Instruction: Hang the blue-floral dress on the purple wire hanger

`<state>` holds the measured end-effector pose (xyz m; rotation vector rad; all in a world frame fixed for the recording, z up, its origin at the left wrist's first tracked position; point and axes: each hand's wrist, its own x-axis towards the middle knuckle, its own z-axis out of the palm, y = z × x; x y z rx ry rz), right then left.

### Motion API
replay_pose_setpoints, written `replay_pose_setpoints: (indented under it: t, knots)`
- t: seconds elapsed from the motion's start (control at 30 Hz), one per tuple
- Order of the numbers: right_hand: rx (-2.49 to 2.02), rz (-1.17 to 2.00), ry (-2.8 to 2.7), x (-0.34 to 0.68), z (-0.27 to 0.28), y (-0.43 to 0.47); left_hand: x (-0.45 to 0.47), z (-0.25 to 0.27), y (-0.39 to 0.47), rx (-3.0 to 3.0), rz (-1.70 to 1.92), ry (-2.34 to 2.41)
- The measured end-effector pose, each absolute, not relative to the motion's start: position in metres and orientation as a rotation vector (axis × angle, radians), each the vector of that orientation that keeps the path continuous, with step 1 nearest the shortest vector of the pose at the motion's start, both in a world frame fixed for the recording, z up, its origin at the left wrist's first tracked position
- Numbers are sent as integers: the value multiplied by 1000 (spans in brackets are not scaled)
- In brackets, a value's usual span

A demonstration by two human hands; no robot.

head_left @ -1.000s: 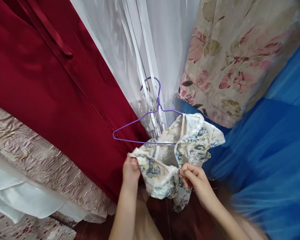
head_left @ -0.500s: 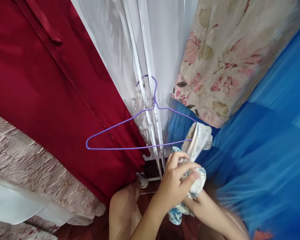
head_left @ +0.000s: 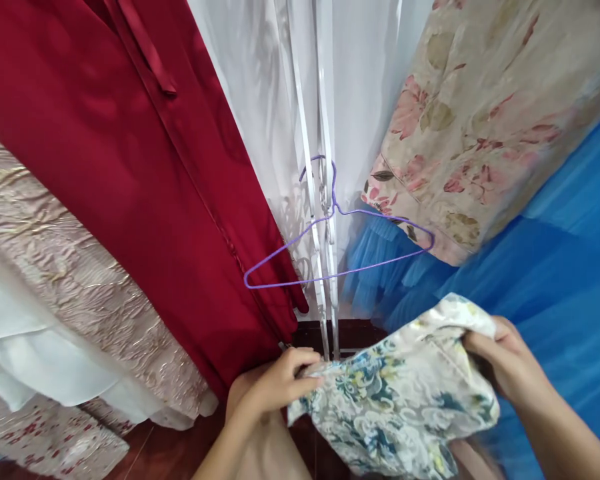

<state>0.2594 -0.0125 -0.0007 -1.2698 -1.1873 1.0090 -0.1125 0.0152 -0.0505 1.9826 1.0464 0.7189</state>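
"White with blue, grey and yellow swirls, the patterned garment spans both hands low in my feed. I have it crumpled, below the purple hanger and apart from it."

"How are the hands set?"

"I see the left hand drawn into a pinch, thumb and fingers on one end of the garment. The right hand grips the other end; a fold hides its fingertips from me, so I can't tell how tightly they curl."

"And the hanger's shape?"

"Slim, a long flattened triangle with a curved hook, by two glossy white rails. What bears the hook, I can't tell."

"Textures around it?"

"Smooth red fabric on my left, with crinkled, pale pink brocade beside it. On my right, gauzy blue fabric lies next to beige fabric with pink flowers."
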Motion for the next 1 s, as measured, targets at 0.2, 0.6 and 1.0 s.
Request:
replay_pose_setpoints:
  t: [0.2, 0.6, 1.0]
  knots:
    - [-1102, 438, -1603, 234, 46, 46, -194, 16, 42, 2376, 901, 1512]
    - [-1179, 552, -1836, 193, 29, 94, -176, 76, 132, 2334, 1355, 1719]
    - [-1110, 521, -1954, 183, 29, 68, -185, 63, 156, 2332, 1354, 1769]
